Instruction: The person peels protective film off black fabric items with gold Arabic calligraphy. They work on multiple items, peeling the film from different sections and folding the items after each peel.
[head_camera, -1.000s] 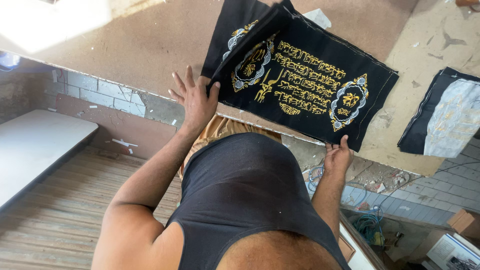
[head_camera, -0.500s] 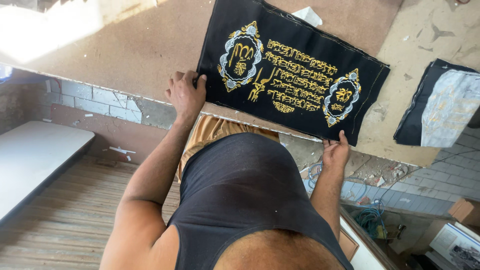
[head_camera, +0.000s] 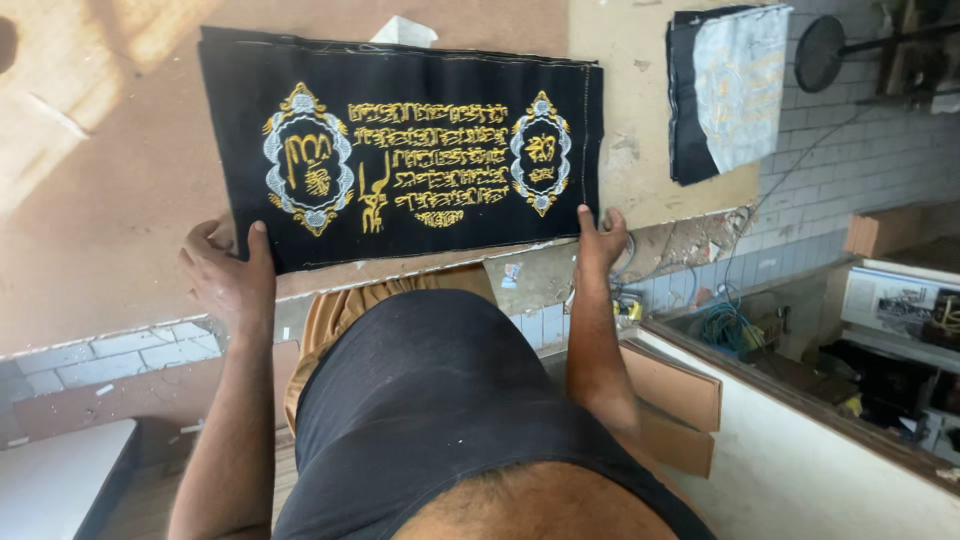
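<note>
The left hand (head_camera: 232, 275) fingertips are tucked under the black embroidered cloth (head_camera: 400, 150), so its grip is hidden.

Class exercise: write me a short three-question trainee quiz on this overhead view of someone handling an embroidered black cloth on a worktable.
1. True or false: the black embroidered cloth lies spread flat on the brown table.
2. Which corner of the cloth does the left hand grip: A near left, B far right, C far left?
3. Fill in: the right hand touches the cloth's near ____ corner.

Key: 1 true; 2 A; 3 right.
</note>
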